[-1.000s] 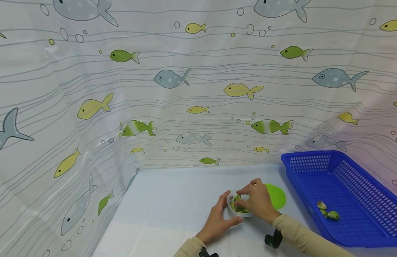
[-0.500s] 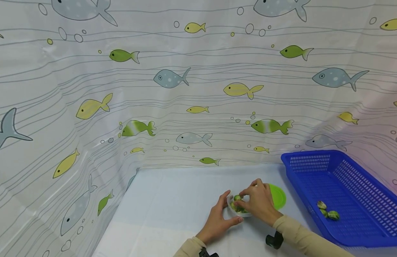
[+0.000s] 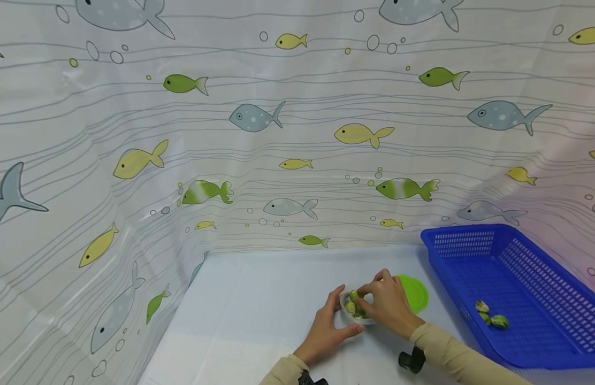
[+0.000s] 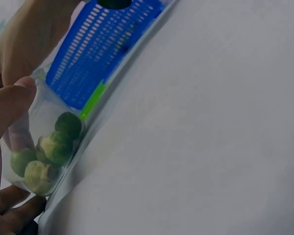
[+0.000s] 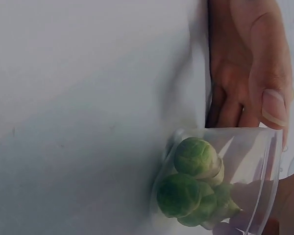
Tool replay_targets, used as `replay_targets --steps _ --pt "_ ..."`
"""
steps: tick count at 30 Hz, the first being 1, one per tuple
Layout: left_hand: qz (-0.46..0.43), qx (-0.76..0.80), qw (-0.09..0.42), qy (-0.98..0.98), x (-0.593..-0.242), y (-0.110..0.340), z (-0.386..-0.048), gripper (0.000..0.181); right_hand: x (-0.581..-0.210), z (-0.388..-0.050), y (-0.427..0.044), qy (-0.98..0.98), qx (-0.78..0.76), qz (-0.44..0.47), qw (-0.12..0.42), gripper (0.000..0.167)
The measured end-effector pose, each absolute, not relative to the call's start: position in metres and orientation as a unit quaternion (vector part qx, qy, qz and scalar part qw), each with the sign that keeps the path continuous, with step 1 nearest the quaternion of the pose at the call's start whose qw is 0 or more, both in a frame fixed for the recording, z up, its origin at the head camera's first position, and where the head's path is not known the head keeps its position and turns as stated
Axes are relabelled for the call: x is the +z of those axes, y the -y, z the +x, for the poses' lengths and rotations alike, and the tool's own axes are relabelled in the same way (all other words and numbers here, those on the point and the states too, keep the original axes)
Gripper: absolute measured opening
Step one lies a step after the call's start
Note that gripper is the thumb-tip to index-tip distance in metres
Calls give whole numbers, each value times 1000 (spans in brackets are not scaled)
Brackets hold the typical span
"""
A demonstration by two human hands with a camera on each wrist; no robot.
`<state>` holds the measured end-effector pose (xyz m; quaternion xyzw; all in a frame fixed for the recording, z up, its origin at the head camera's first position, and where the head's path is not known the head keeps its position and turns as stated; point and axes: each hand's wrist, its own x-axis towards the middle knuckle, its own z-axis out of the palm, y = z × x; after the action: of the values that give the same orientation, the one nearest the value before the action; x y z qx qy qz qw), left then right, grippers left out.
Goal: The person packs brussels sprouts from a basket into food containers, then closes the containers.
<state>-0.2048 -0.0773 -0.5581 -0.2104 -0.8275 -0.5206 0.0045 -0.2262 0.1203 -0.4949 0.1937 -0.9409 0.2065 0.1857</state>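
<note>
In the head view, a clear plastic tub (image 3: 344,310) holding several green Brussels sprouts (image 3: 350,308) stands on the white table. My left hand (image 3: 326,329) grips the tub, with the thumb at its near side and the fingers at its far left. My right hand (image 3: 386,299) reaches in over the rim from the right. Its thumb and index finger pinch a Brussels sprout (image 3: 353,295) inside the tub. The right wrist view shows the sprouts (image 5: 193,156) through the tub's clear wall, with the right fingers partly hidden among them.
A round green lid (image 3: 415,294) lies just right of the tub, partly behind the right hand. Further right stands a blue perforated basket (image 3: 528,353) with 3 Brussels sprouts (image 3: 498,322) in it. A fish-printed curtain (image 3: 259,160) hangs behind the table (image 3: 244,310).
The pinched sprout and the right fingertips have shifted slightly within the tub, and more of the sprouts shows. My left hand stays in place on the tub.
</note>
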Motion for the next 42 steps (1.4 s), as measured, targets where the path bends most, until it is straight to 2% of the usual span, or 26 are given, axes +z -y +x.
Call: replay_targets --steps 7,16,22,33,42 --pt "-214 -521 7 826 -558 77 -204 96 -498 -228 -124 944 212 193 162 23" --pt "-223 -517 17 826 -560 77 -208 97 -503 -233 -123 929 204 218 220 28" --pt "-218 -520 8 826 -561 75 -209 97 -497 -234 -123 935 210 211 192 20" --pt "-216 -522 4 825 -558 74 -208 97 -499 -236 -123 942 201 197 185 17" --pt "-214 -520 7 827 -563 76 -207 97 -488 -234 -132 945 232 191 126 22"
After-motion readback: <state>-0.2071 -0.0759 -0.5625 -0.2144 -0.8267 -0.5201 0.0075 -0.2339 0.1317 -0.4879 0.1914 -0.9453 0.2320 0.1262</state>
